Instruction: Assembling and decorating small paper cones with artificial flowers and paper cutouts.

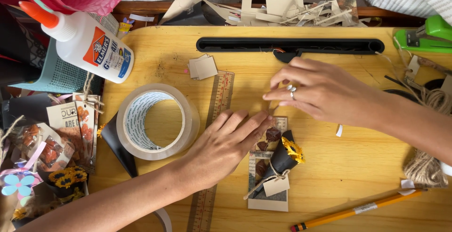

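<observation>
A yellow wooden counter [339, 175] fills the view, with a long black slot [292, 45] near its far edge and paper scraps [282, 11] heaped beyond it. The left hand [226, 145] lies flat, fingers together and stretched out, its fingertips pressing the upper left corner of a small craft card [269, 166]; it grips nothing. The right hand [320, 91] hovers just above the card's far end, thumb and forefinger pinched close together, but whatever they pinch is too thin to make out, perhaps a strip of clear tape. A ring [292, 91] sits on one finger. The card lies near the middle of the counter, its long axis running from the near edge toward the slot, slightly tilted. On it rests a tiny paper bouquet [282, 159], a dark cone tied with twine and a tag, its yellow flower end pointing up and to the right, its tip down and to the left. The card's left side is partly hidden by the left hand. A wooden ruler [221, 95] passes under the left forearm, its middle hidden. A roll of clear tape [157, 121] sits just left of it, a glue bottle [89, 46] farther left. A pencil [358, 209] lies near the bottom edge, a ball of twine [426, 166] and a green stapler [423, 36] are cut off at the right.
</observation>
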